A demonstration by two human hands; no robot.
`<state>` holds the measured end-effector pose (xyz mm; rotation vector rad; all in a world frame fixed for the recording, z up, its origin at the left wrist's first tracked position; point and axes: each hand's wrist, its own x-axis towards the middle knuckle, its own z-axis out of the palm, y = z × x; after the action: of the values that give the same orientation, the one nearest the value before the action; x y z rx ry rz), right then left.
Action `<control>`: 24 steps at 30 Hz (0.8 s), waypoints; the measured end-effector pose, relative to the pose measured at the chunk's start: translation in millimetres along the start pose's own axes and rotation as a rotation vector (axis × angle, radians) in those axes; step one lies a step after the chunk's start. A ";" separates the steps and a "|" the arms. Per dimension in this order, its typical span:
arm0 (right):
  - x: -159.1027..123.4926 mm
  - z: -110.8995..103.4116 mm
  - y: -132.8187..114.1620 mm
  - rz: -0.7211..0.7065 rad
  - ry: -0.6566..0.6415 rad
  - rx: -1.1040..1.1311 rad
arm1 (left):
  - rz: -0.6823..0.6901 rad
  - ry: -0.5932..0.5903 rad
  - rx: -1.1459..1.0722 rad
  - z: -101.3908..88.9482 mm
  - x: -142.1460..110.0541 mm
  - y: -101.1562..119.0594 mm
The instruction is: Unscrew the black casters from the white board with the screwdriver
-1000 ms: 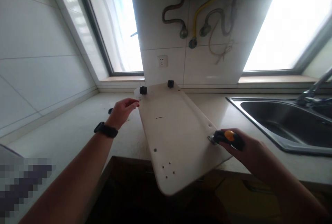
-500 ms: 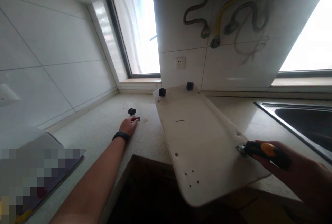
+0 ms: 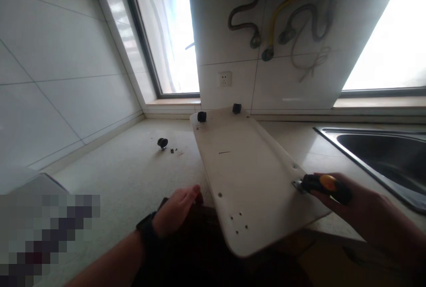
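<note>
My right hand (image 3: 349, 198) grips a black-and-orange handled tool (image 3: 328, 186). Its metal end is against the pale board (image 3: 253, 167), near the right edge. My left hand (image 3: 179, 207) hovers beside the board's left edge, fingers pinched together; whatever may be between them is too small to make out. Two black casters (image 3: 202, 116) stand on the board's far end. Several small holes mark its near left corner. On the counter to the left lie a loose caster (image 3: 162, 143) and a few tiny dark pieces (image 3: 172, 150), perhaps screws.
The board rests on a pale countertop (image 3: 126, 158) and juts over a dark opening at the front. A steel sink (image 3: 328, 138) is set into the counter at right. Hoses (image 3: 246, 26) and a socket (image 3: 225, 79) are on the back wall.
My left hand has drawn back from the small pieces near the loose caster, toward me and the board's left edge. My right hand still holds the tool against the board.
</note>
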<state>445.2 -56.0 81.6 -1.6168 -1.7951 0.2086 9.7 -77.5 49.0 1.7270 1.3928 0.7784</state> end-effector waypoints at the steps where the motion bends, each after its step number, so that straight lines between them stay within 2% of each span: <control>1: -0.6 -2.7 -5.4 0.037 -0.036 -0.043 | -0.023 -0.129 -0.195 16.2 -8.8 8.6; 2: -1.0 -5.1 -10.2 0.078 -0.076 -0.086 | -0.027 -0.215 -0.367 30.7 -15.1 15.4; 4: -1.2 -8.4 -17.2 0.070 -0.078 -0.090 | -0.054 -0.273 -0.591 52.6 -20.6 23.4; 6: -1.4 -10.1 -20.8 0.060 -0.074 -0.111 | -0.114 -0.275 -0.698 64.9 -19.8 26.3; 8: -2.0 -11.4 -22.1 0.040 -0.089 -0.117 | -0.174 -0.265 -0.723 68.8 -17.7 27.3; 11: -2.2 -15.1 -23.8 0.029 -0.088 -0.086 | -0.179 -0.228 -0.659 65.4 -18.0 31.6; 13: -0.9 -20.3 -27.0 0.026 -0.042 0.005 | -0.149 -0.190 -0.600 61.9 -20.1 37.2; 16: 3.5 -32.9 -36.8 0.147 0.064 0.216 | -0.108 -0.142 -0.558 58.9 -22.5 44.9; 19: 8.6 -46.3 -52.0 0.300 0.127 0.424 | -0.134 -0.166 -0.573 55.1 -21.5 47.1; 21: 11.0 -51.9 -62.8 0.300 0.129 0.513 | -0.157 -0.193 -0.597 48.7 -18.9 46.5; 24: 12.4 -53.9 -76.2 0.278 0.100 0.519 | -0.179 -0.222 -0.623 31.8 -13.8 48.4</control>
<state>415.4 -77.9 168.1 -1.4545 -1.2937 0.6516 57.7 -102.0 74.1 1.1470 0.9954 0.7870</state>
